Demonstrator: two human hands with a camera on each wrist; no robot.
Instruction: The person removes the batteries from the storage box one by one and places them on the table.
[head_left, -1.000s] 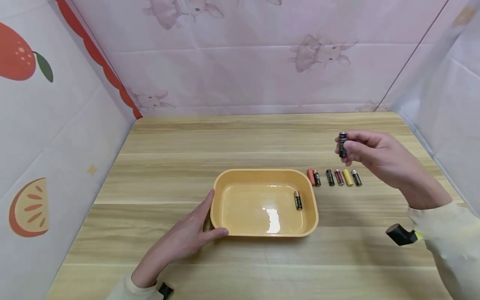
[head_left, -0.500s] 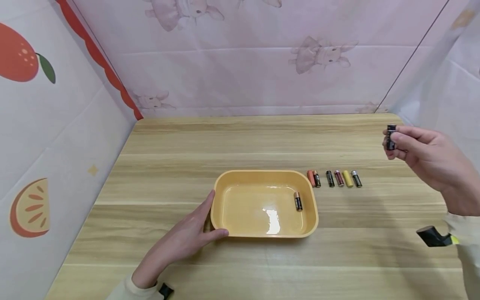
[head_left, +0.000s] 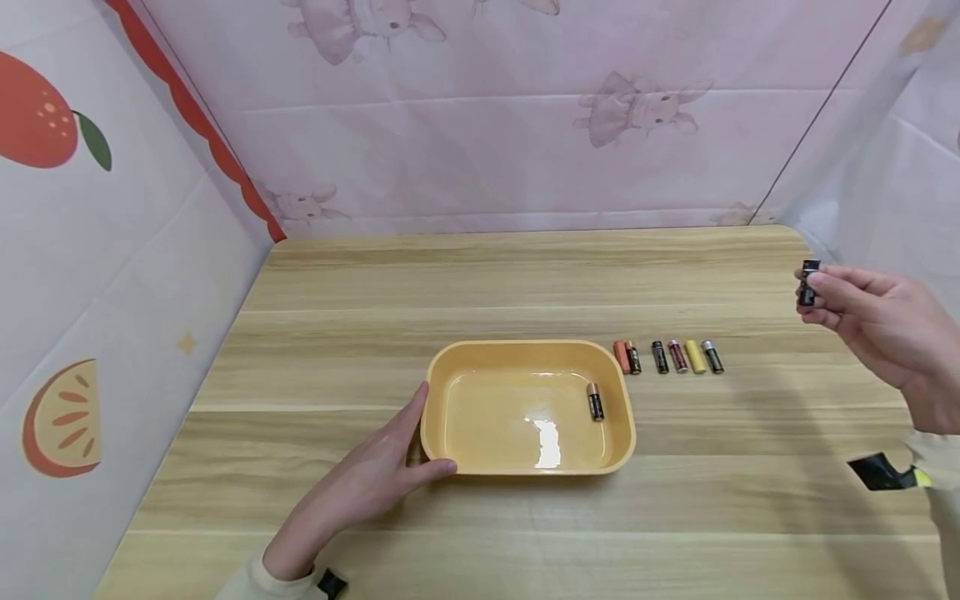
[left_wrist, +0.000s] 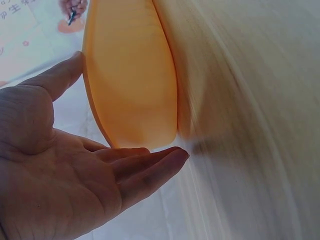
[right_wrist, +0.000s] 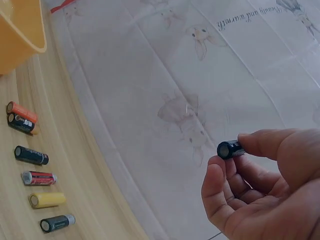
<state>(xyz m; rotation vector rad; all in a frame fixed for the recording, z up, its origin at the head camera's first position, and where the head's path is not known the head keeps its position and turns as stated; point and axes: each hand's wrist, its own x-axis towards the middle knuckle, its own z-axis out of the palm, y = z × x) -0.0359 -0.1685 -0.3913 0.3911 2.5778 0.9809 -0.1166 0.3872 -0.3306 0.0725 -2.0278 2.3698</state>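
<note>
In the head view, my right hand (head_left: pixel 888 325) holds a dark battery (head_left: pixel 808 285) between thumb and fingers, raised at the far right. The right wrist view shows that battery (right_wrist: pixel 230 149) end-on at the fingertips. My left hand (head_left: pixel 367 471) rests against the left end of a yellow basin (head_left: pixel 487 417). Its thumb touches the near rim and its straight fingers lie along the end wall, as the left wrist view of the basin (left_wrist: pixel 132 75) also shows. One black battery with a copper-coloured end (head_left: pixel 596 402) lies inside the basin, near its right wall.
Several batteries lie in a row right of the basin: an orange one (head_left: pixel 622 357) beside a black one (head_left: pixel 633 358), then a dark one (head_left: pixel 660 357), a red one (head_left: pixel 678 356), a yellow one (head_left: pixel 695 357) and a silver-tipped one (head_left: pixel 712 357). Printed cloth (head_left: pixel 465 158) hangs behind the wooden table (head_left: pixel 450 283).
My right hand has moved right, away from the row and the basin, with the dark battery in its fingers. The left hand, the basin and the other batteries stay where they were.
</note>
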